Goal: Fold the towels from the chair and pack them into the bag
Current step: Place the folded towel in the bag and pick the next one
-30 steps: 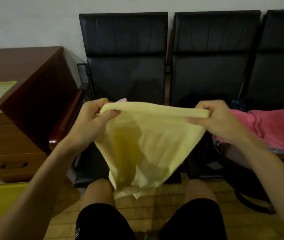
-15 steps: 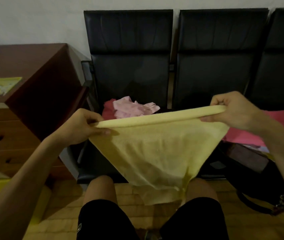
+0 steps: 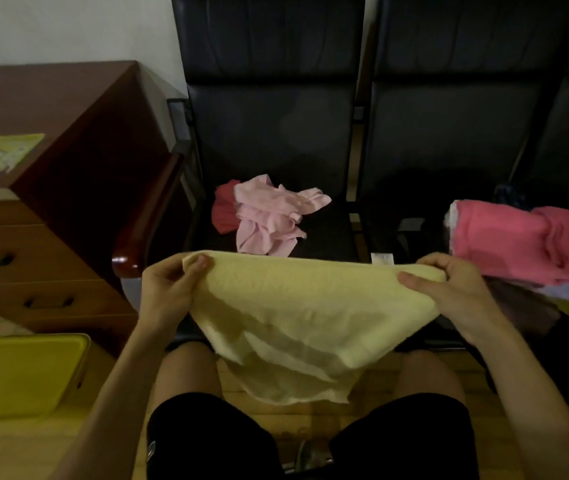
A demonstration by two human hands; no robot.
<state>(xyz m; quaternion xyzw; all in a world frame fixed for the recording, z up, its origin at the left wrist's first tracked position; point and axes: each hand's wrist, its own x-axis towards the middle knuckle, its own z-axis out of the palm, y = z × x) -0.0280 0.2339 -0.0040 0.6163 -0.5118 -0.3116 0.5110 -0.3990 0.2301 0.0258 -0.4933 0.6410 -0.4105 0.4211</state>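
Note:
A pale yellow towel [image 3: 296, 313] hangs folded over between my hands, above my knees. My left hand [image 3: 168, 292] pinches its left top corner; my right hand [image 3: 449, 289] pinches the right top corner. On the black chair seat [image 3: 324, 233] behind it lies a crumpled light pink towel [image 3: 269, 216] with a red cloth [image 3: 224, 213] partly under it. A folded bright pink towel [image 3: 525, 244] lies at the right, on top of a dark bag [image 3: 525, 317] whose opening is mostly hidden.
A row of black chairs stands against the wall. A brown wooden desk [image 3: 54, 140] with drawers is at the left, with a yellow-green leaflet [image 3: 2, 155] on top. A yellow tray [image 3: 23, 372] lies on the wooden floor at lower left.
Both hands have lowered the yellow towel from chest height toward my knees and drawn its top edge level. The pink towels on the seat have come into view.

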